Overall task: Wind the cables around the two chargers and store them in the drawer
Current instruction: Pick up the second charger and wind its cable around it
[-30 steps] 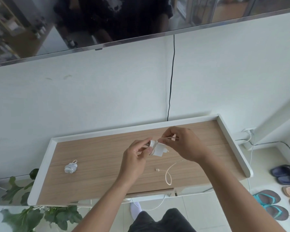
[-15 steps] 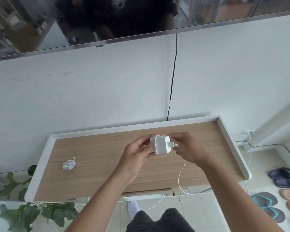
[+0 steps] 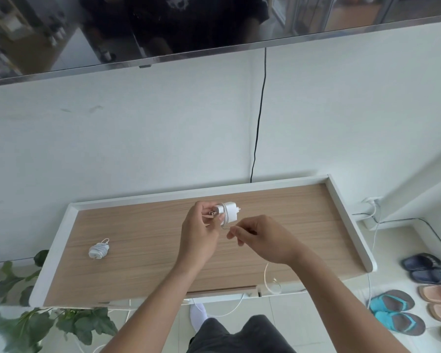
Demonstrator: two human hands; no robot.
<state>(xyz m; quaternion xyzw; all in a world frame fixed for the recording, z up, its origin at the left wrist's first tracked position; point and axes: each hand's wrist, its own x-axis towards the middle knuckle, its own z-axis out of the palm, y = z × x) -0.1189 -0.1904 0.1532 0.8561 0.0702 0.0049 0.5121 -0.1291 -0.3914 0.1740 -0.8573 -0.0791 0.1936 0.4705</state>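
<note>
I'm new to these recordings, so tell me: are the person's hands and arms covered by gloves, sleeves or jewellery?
Nothing covers them. The left hand and right hand are bare, without gloves, and no rings or watch show. Both forearms are bare as far as the picture's lower edge, so no sleeves appear.

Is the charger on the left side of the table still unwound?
No: the charger on the table already has its cable wrapped around it, while the left hand holds the second charger mid-winding.

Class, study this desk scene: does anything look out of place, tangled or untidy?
Only the cable: its loose end dangles off the desk's front edge, unwound, while the left hand holds the charger. The wound charger lies neat.
</note>
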